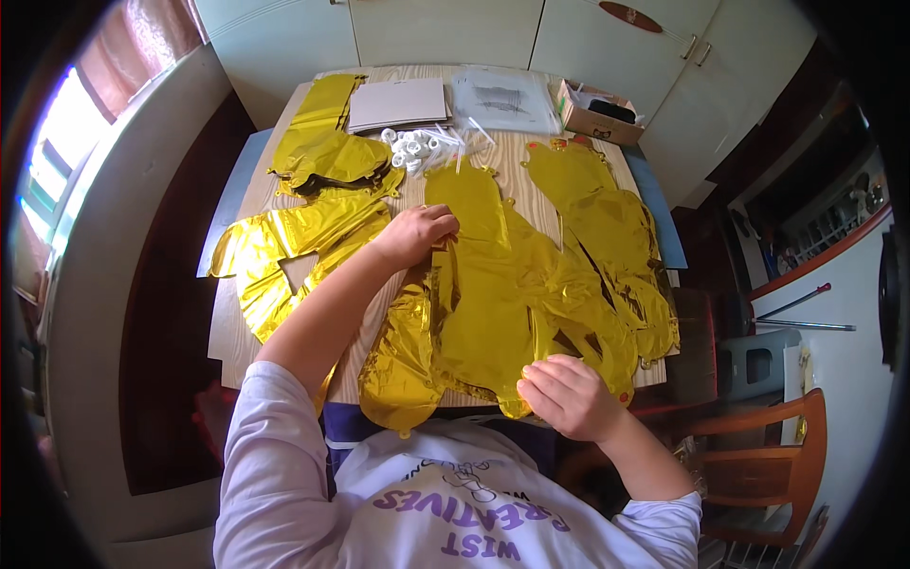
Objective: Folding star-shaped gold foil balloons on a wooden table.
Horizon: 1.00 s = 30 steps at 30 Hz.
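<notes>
A flat gold foil balloon (pixel 479 303) lies spread in front of me, its lower end at the table's near edge. My left hand (pixel 419 234) is closed on its left edge, around mid-table. At the near edge, my right hand (pixel 569 394) has its fingers pinched together on the lower right border of the foil. More uninflated gold balloons lie around it: one crumpled and shiny (pixel 265 270) on the left, another (pixel 602 228) on the right. Some of the foil overlaps, so I cannot tell where each piece ends.
At the far side are grey cardboard sheets (pixel 398 104), a clear plastic bag (pixel 502 100) and a small open box (pixel 602 114) with a black item in it. White plastic rings (pixel 412 147) and white sticks (pixel 461 142) lie before them. A wooden chair (pixel 758 465) stands at right.
</notes>
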Each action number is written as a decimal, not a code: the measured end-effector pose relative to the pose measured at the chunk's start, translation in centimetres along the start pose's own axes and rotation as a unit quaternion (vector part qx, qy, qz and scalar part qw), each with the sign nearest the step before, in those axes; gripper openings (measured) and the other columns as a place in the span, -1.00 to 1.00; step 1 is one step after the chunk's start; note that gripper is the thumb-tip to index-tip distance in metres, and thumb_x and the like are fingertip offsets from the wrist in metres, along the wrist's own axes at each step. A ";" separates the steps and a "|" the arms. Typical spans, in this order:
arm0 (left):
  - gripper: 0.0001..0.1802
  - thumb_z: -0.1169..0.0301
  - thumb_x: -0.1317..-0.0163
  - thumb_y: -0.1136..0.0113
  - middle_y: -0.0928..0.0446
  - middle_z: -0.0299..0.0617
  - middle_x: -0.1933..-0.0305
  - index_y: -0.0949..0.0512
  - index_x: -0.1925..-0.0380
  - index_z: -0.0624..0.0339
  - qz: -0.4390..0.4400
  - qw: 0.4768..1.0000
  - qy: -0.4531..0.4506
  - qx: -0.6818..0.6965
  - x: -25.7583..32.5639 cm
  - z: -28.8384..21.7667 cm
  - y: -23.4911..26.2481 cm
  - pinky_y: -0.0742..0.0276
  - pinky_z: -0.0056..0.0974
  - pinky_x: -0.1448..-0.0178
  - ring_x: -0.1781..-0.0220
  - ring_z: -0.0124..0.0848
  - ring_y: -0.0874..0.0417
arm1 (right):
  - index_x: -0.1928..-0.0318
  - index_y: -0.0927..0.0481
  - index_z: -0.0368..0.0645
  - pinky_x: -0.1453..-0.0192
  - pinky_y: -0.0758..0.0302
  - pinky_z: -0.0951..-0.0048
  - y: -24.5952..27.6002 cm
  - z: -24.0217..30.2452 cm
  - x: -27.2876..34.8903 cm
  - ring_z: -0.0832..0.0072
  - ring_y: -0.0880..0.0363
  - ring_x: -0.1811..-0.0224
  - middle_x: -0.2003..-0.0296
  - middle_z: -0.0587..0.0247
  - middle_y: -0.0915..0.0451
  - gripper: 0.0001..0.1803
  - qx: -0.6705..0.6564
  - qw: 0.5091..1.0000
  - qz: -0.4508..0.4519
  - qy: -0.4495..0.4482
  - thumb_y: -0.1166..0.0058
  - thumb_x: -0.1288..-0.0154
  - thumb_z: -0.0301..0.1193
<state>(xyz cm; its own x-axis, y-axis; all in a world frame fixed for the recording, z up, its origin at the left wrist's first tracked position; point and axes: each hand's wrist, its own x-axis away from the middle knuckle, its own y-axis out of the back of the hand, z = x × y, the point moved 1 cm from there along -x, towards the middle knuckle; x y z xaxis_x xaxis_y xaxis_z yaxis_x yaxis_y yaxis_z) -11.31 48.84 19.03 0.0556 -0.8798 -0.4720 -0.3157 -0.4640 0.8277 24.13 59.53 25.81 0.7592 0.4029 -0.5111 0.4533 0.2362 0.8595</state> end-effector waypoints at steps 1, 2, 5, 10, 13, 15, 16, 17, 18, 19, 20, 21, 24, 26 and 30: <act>-0.82 0.56 -0.14 -0.28 -0.62 -0.14 0.18 -0.57 0.24 0.16 0.018 1.000 0.018 0.006 0.1 0.3 0.2 -0.62 -0.07 0.04 0.11 -0.06 -0.67 | 0.10 -0.63 -0.26 -0.06 -0.65 0.21 -0.2 -0.2 0.0 0.23 -0.69 0.09 0.15 0.08 -0.68 -0.78 -0.004 1.000 0.000 -0.001 -0.17 -0.27 -0.44; -0.78 0.60 -0.11 -0.29 -0.64 -0.12 0.13 -0.59 0.22 0.18 0.036 0.999 0.038 0.014 0.3 0.3 0.3 -0.63 -0.07 -0.02 0.04 -0.06 -0.68 | 0.11 -0.63 -0.26 -0.06 -0.65 0.21 -0.3 -0.3 0.1 0.23 -0.69 0.09 0.15 0.08 -0.68 -0.78 -0.010 1.000 0.002 -0.002 -0.17 -0.27 -0.44; -0.72 0.61 -0.14 -0.28 -0.66 -0.05 -0.01 -0.62 0.11 0.18 -0.018 0.999 -0.026 -0.007 -0.2 0.2 0.8 -0.63 -0.06 -0.15 -0.10 0.00 -0.68 | 0.11 -0.62 -0.27 -0.04 -0.64 0.21 -0.4 -0.6 0.0 0.21 -0.69 0.10 0.15 0.06 -0.68 -0.77 -0.011 1.000 0.007 -0.007 -0.17 -0.25 -0.45; -0.56 0.64 -0.15 -0.16 -0.58 -0.01 -0.22 -0.61 -0.06 0.12 0.016 0.997 0.013 -0.068 0.7 -1.9 3.4 -0.38 0.02 -0.47 -0.36 -0.03 -0.51 | 0.12 -0.62 -0.26 -0.06 -0.63 0.17 -1.2 -0.6 0.4 0.20 -0.69 0.10 0.15 0.03 -0.68 -0.78 -0.016 1.000 0.014 -0.019 -0.14 -0.25 -0.44; -0.53 0.62 -0.13 -0.14 -0.56 -0.03 -0.24 -0.60 -0.09 0.10 0.033 0.998 0.043 -0.043 2.4 -3.4 4.1 -0.34 0.03 -0.49 -0.36 -0.04 -0.50 | 0.13 -0.63 -0.27 -0.08 -0.63 0.17 -2.3 -0.1 0.6 0.19 -0.69 0.10 0.15 0.02 -0.68 -0.78 -0.019 0.999 0.025 -0.023 -0.14 -0.24 -0.44; -0.53 0.60 -0.12 -0.15 -0.56 -0.04 -0.24 -0.61 -0.09 0.09 0.038 0.998 0.041 0.003 3.6 -5.8 4.6 -0.36 0.04 -0.48 -0.34 -0.04 -0.51 | 0.13 -0.63 -0.27 -0.10 -0.63 0.16 -2.5 0.5 0.4 0.19 -0.69 0.09 0.14 0.02 -0.68 -0.78 -0.022 0.999 0.024 -0.025 -0.13 -0.23 -0.44; -0.56 0.56 -0.14 -0.19 -0.56 -0.04 -0.23 -0.62 -0.07 0.11 0.040 0.999 0.029 0.019 3.9 -7.1 4.8 -0.36 0.06 -0.45 -0.32 -0.03 -0.53 | 0.14 -0.63 -0.27 -0.10 -0.62 0.16 -2.6 0.7 0.3 0.19 -0.69 0.08 0.14 0.02 -0.68 -0.78 -0.021 0.999 0.023 -0.028 -0.13 -0.23 -0.43; -0.60 0.51 -0.17 -0.24 -0.56 -0.02 -0.21 -0.62 -0.06 0.12 0.042 0.999 0.016 0.026 4.4 -8.0 4.6 -0.37 0.06 -0.44 -0.30 -0.01 -0.53 | 0.14 -0.63 -0.27 -0.11 -0.62 0.15 -2.5 1.0 0.1 0.19 -0.69 0.08 0.14 0.02 -0.68 -0.77 -0.021 0.999 0.027 -0.026 -0.13 -0.23 -0.43; -0.61 0.46 -0.18 -0.29 -0.56 0.00 -0.21 -0.62 -0.06 0.13 0.049 0.998 0.016 0.040 4.6 -9.2 4.4 -0.37 0.06 -0.43 -0.30 0.00 -0.52 | 0.13 -0.63 -0.27 -0.12 -0.62 0.15 -2.4 1.1 0.0 0.19 -0.69 0.08 0.14 0.02 -0.68 -0.77 -0.019 0.999 0.033 -0.026 -0.13 -0.23 -0.43; -0.61 0.41 -0.19 -0.34 -0.55 0.03 -0.21 -0.62 -0.05 0.13 0.056 0.997 0.015 0.056 4.9 -10.2 4.4 -0.37 0.05 -0.42 -0.30 0.01 -0.52 | 0.13 -0.63 -0.27 -0.12 -0.61 0.15 -2.3 1.3 0.0 0.19 -0.69 0.08 0.14 0.03 -0.68 -0.77 -0.017 0.999 0.038 -0.026 -0.12 -0.23 -0.43; -0.61 0.38 -0.18 -0.36 -0.54 0.03 -0.21 -0.62 -0.05 0.13 0.059 0.996 0.018 0.061 5.3 -11.0 4.2 -0.38 0.05 -0.41 -0.30 0.02 -0.51 | 0.13 -0.63 -0.27 -0.14 -0.61 0.14 -2.3 1.4 0.1 0.19 -0.68 0.07 0.14 0.03 -0.68 -0.77 -0.015 0.999 0.040 -0.028 -0.12 -0.23 -0.42; -0.59 0.34 -0.18 -0.39 -0.53 0.04 -0.21 -0.63 -0.04 0.13 0.061 0.996 0.020 0.068 5.5 -11.6 4.0 -0.38 0.05 -0.41 -0.30 0.03 -0.50 | 0.13 -0.63 -0.27 -0.16 -0.60 0.14 -2.3 1.5 0.3 0.19 -0.68 0.06 0.13 0.03 -0.68 -0.76 -0.012 0.999 0.042 -0.031 -0.12 -0.23 -0.42; -0.56 0.28 -0.14 -0.44 -0.50 0.05 -0.22 -0.63 -0.03 0.13 0.077 0.995 0.027 0.064 6.0 -12.9 3.4 -0.39 0.05 -0.38 -0.30 0.04 -0.48 | 0.12 -0.63 -0.26 -0.20 -0.58 0.14 -2.5 1.8 1.0 0.20 -0.67 0.03 0.12 0.04 -0.68 -0.76 -0.012 0.998 0.047 -0.048 -0.11 -0.24 -0.41; -0.53 0.26 -0.10 -0.47 -0.48 0.02 -0.21 -0.63 -0.03 0.13 0.094 0.993 0.030 0.068 6.6 -12.5 2.7 -0.39 0.07 -0.37 -0.29 0.05 -0.46 | 0.09 -0.64 -0.25 -0.22 -0.56 0.14 -2.4 2.0 1.1 0.22 -0.66 -0.01 0.10 0.06 -0.67 -0.74 -0.008 0.997 0.064 -0.048 -0.10 -0.26 -0.40; -0.52 0.30 -0.04 -0.43 -0.47 0.00 -0.19 -0.62 -0.01 0.13 0.082 0.991 0.050 0.093 7.0 -12.1 2.1 -0.38 0.08 -0.37 -0.30 0.06 -0.45 | 0.05 -0.66 -0.20 -0.23 -0.51 0.12 -1.5 2.5 2.5 0.22 -0.63 0.01 0.08 0.14 -0.66 -0.71 0.044 0.991 0.043 -0.117 -0.15 -0.20 -0.41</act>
<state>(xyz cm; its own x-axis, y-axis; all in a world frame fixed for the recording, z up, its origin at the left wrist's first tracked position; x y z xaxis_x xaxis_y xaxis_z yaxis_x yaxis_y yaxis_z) -0.15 40.47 21.14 0.0803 -0.9519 -0.2957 -0.4975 -0.2953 0.8156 26.56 58.01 23.25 0.8802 0.1989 -0.4309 0.4127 0.1275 0.9019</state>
